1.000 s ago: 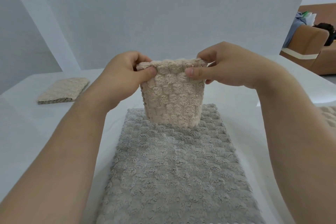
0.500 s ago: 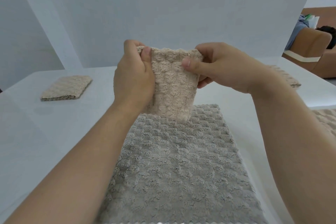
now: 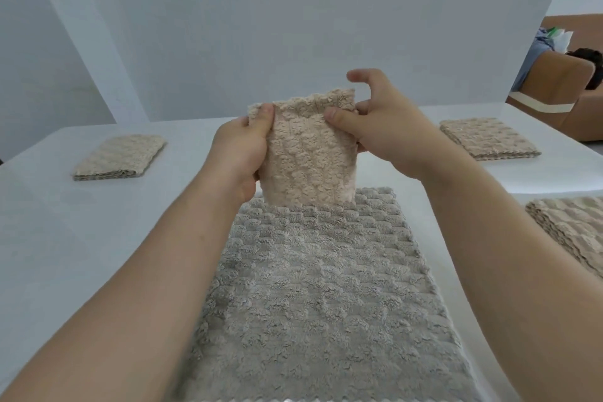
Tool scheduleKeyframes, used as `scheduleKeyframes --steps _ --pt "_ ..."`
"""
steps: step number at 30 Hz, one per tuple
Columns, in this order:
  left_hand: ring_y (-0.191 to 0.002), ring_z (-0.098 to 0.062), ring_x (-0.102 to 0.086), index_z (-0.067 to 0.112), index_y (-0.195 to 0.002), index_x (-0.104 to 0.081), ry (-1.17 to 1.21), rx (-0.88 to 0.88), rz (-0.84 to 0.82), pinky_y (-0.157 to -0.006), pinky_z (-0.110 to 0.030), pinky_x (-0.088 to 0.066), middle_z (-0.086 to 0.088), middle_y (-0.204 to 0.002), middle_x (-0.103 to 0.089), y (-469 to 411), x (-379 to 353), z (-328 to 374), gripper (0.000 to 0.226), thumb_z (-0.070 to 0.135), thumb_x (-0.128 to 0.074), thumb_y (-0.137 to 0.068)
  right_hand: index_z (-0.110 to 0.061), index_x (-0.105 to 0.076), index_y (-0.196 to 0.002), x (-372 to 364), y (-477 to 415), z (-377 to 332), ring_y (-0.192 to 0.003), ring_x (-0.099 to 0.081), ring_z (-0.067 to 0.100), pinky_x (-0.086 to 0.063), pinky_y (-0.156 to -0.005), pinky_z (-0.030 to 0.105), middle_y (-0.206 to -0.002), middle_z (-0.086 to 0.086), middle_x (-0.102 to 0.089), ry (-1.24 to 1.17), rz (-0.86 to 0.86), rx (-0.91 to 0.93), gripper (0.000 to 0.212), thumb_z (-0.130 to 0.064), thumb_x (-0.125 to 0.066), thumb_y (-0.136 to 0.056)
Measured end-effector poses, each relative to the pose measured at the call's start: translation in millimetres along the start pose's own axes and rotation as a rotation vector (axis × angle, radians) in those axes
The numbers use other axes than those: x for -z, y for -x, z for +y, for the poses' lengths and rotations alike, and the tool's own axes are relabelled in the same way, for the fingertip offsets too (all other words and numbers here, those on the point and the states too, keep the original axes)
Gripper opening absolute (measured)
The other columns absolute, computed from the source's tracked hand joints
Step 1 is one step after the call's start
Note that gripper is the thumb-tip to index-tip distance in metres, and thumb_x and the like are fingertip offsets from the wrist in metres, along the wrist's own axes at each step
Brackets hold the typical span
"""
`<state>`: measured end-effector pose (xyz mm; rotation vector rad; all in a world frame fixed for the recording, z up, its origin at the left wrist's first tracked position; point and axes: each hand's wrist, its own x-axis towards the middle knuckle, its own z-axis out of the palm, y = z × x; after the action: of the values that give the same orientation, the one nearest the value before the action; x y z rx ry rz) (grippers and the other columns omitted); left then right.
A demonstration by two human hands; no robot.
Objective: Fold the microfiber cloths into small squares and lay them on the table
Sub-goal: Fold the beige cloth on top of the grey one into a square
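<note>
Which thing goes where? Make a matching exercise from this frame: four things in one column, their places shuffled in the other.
Things
1. grey cloth
2. half-folded beige cloth
3. stack of beige cloths
4. brown sofa

Places
A. beyond the far right corner of the white table
B. held up in the air, gripped by the left hand and the right hand
C. spread flat on the table, directly in front of the person
D. on the table at the right edge of the view

Pairs: 1-C; 2-B; 3-D; 4-A
</note>
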<state>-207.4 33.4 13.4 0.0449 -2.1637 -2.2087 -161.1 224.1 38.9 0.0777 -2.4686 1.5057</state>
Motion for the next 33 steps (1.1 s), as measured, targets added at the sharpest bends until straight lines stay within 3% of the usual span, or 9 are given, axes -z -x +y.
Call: scheduleKeyframes --steps 2,5,9,12,17,23,27,30,33 --pt "-0.097 -0.025 -0.071 0.023 -0.089 -0.062 -0.17 -0.125 0.115 -0.091 -0.049 -0.057 -0.002 -0.099 -0.073 0 -2 -5 0.032 0.051 -0.053 -0.1 -0.024 -0.048 -0.142 -9 -6 6 -0.101 -0.072 0.025 -0.061 -0.086 0.045 -0.118 0.008 -0.071 -0.124 0.019 -0.108 0.09 -0.07 -0.075 -0.069" --pt "-0.099 -0.021 -0.066 0.023 -0.094 -0.062 -0.28 -0.244 0.211 -0.094 -0.044 -0.053 0.002 -0.098 -0.069 -1 -3 -11 0.033 0.05 -0.045 -0.103 -0.007 -0.068 -0.114 -30 -7 12 -0.091 -0.075 0.025 -0.062 -0.081 0.041 -0.104 0.009 -0.077 -0.254 -0.076 -0.294 0.061 -0.063 -0.059 -0.092" --pt "-0.078 -0.017 -0.056 0.013 -0.094 -0.055 -0.485 -0.354 0.262 -0.07 -0.033 -0.036 0.005 -0.08 -0.057 -2 0 -19 0.038 0.045 -0.039 -0.107 -0.007 -0.06 -0.115 -58 -6 21 -0.091 -0.071 0.029 -0.059 -0.082 0.044 -0.099 0.012 -0.072 -0.057 0.049 -0.251 0.066 -0.067 -0.037 -0.098" --pt "-0.064 -0.006 -0.046 0.015 -0.084 -0.045 -0.619 -0.418 0.296 -0.06 -0.033 -0.022 0.005 -0.071 -0.05 -2 5 -26 0.04 0.046 -0.037 -0.107 -0.011 -0.05 -0.102 -64 3 19 -0.071 -0.053 0.009 -0.035 -0.055 0.026 -0.082 -0.001 -0.057 0.112 0.137 -0.145 0.048 -0.056 -0.031 -0.106" --pt "-0.073 -0.026 -0.051 0.018 -0.082 -0.043 -0.71 -0.385 0.301 -0.061 -0.035 -0.029 0.005 -0.071 -0.05 -7 7 -33 0.042 0.052 -0.034 -0.106 -0.016 -0.041 -0.091 -68 9 23 -0.061 -0.054 0.016 -0.031 -0.05 0.033 -0.075 0.003 -0.056 0.181 0.185 -0.067 0.038 -0.049 -0.032 -0.108" --pt "-0.063 -0.009 -0.045 0.012 -0.084 -0.048 -0.709 -0.395 0.235 -0.054 -0.029 -0.03 0.003 -0.072 -0.05 -7 8 -31 0.044 0.047 -0.037 -0.107 -0.014 -0.042 -0.096 -73 10 28 -0.06 -0.054 0.02 -0.031 -0.048 0.033 -0.078 0.006 -0.058 0.216 0.19 -0.081 0.036 -0.046 -0.032 -0.109" --pt "-0.064 -0.01 -0.044 0.016 -0.075 -0.045 -0.695 -0.364 0.21 -0.054 -0.028 -0.028 0.002 -0.071 -0.05 -9 20 -27 0.044 0.046 -0.041 -0.106 -0.012 -0.046 -0.105 -77 17 17 -0.062 -0.056 0.014 -0.033 -0.047 0.029 -0.082 0.002 -0.058 0.188 0.159 -0.115 0.037 -0.046 -0.031 -0.109" --pt "-0.067 -0.017 -0.047 0.014 -0.075 -0.047 -0.676 -0.303 0.205 -0.058 -0.034 -0.03 -0.001 -0.072 -0.052 -6 41 -30 0.045 0.047 -0.043 -0.105 -0.012 -0.048 -0.117 -91 19 9 -0.075 -0.061 0.017 -0.038 -0.059 0.03 -0.091 0.002 -0.064 0.151 0.108 -0.121 0.033 -0.041 -0.034 -0.108" --pt "-0.08 -0.023 -0.053 0.009 -0.086 -0.056 -0.682 -0.229 0.176 -0.068 -0.035 -0.036 -0.002 -0.079 -0.056 0 71 -32 0.046 0.049 -0.042 -0.105 -0.012 -0.053 -0.107 -114 17 5 -0.053 -0.057 0.009 -0.041 -0.052 0.027 -0.068 -0.007 -0.058 0.011 0.031 -0.224 0.028 -0.037 -0.042 -0.101"
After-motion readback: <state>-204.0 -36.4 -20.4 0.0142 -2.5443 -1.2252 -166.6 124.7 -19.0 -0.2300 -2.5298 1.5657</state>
